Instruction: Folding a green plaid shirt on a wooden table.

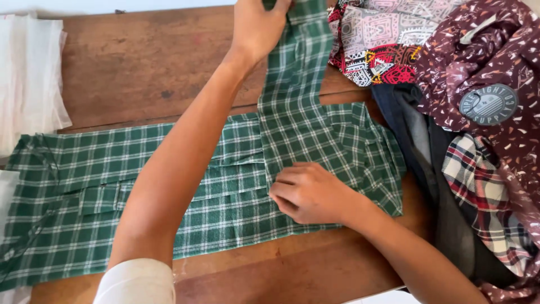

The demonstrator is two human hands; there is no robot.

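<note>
A green and white checked shirt (73, 186) lies flat across a brown wooden table (140, 62). One of its sleeves (298, 73) runs away from me toward the far edge. My left hand (259, 25) reaches across to the far end of that sleeve and grips its cuff. My right hand (306, 191) rests flat with fingers bent on the shirt body where the sleeve joins it, pressing the cloth down.
A heap of clothes fills the right side: a maroon patterned garment with a round badge (489, 62), a red, pink and black patterned cloth (382, 39), a dark blue piece (402, 124) and a red plaid shirt (478, 191). White plastic bags (28, 73) lie at the left.
</note>
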